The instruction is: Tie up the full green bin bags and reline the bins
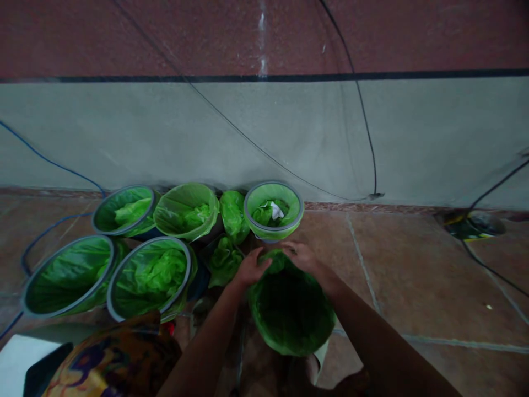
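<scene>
A small bin lined with a green plastic bag (289, 309) stands on the floor right below me. My left hand (251, 268) grips the bag's far left rim, fingers curled over it. My right hand (303, 255) holds the far right rim, fingers closed on the plastic. Just behind the hands is a grey-rimmed bin (273, 210) with a green liner and a white scrap (276, 210) inside.
Several more green-lined bins (149, 274) cluster at the left along a grey wall (264, 138). Loose green bags (232, 212) lie between them. Black cables (363, 127) and a blue cable (49, 162) run down the wall onto the brown tile floor (413, 275). A colourful cloth (111, 358) is at lower left.
</scene>
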Demonstrator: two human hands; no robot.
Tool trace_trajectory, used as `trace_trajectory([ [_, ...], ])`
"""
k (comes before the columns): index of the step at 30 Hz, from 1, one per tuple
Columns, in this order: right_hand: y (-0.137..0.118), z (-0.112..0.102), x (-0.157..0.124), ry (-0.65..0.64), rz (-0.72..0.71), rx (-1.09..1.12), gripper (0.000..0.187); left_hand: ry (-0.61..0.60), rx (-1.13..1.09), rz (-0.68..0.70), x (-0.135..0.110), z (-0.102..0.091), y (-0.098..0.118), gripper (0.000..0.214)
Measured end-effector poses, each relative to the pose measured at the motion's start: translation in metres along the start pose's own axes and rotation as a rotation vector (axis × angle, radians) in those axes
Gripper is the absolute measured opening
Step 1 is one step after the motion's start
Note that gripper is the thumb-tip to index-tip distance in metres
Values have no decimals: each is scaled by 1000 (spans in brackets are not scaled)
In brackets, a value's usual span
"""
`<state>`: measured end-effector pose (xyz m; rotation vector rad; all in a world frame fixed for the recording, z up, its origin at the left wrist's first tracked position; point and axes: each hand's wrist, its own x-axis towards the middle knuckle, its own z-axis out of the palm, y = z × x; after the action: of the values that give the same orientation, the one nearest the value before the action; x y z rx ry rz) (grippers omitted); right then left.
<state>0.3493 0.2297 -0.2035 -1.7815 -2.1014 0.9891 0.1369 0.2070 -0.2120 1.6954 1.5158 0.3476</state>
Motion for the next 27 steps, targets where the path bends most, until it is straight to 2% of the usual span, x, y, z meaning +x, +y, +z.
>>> trace_trajectory([
  [2, -4, 1, 7, -35, 17, -39, 38, 63, 30, -60, -13, 8, 0, 49],
  [4, -4, 5, 12, -80, 17, -82, 40, 90, 61, -107, -24, 18, -1, 47],
  [8, 5, 13, 12, -76, -63, -102, 30, 89, 65, -165, -34, 31, -6, 44],
  [11, 12, 16, 10, -67, -104, -124, 29, 82, 59, -170, -34, 32, -12, 41],
  [16, 10, 15, 6, -96, -84, -178, 31, 54, 41, -142, -36, 29, -21, 43],
  [18, 7, 10, 4, -116, -88, -153, 37, 41, 15, -113, -39, 27, -24, 49],
  [20, 6, 2, 7, -76, -68, -71, 49, 55, 3, -84, -41, 25, -24, 63],
  [21, 6, -3, 10, -22, -9, -19, 50, 78, 8, -68, -41, 23, -22, 70],
  [23, 8, -14, 21, 120, 202, 63, 40, 147, 34, -31, -35, 20, -13, 75],
  [25, 12, -24, 37, 221, 427, 79, 42, 215, 68, 5, -24, 16, 2, 61],
  [27, 14, -31, 55, 236, 530, 29, 55, 226, 134, 9, -9, 14, 20, 47],
])
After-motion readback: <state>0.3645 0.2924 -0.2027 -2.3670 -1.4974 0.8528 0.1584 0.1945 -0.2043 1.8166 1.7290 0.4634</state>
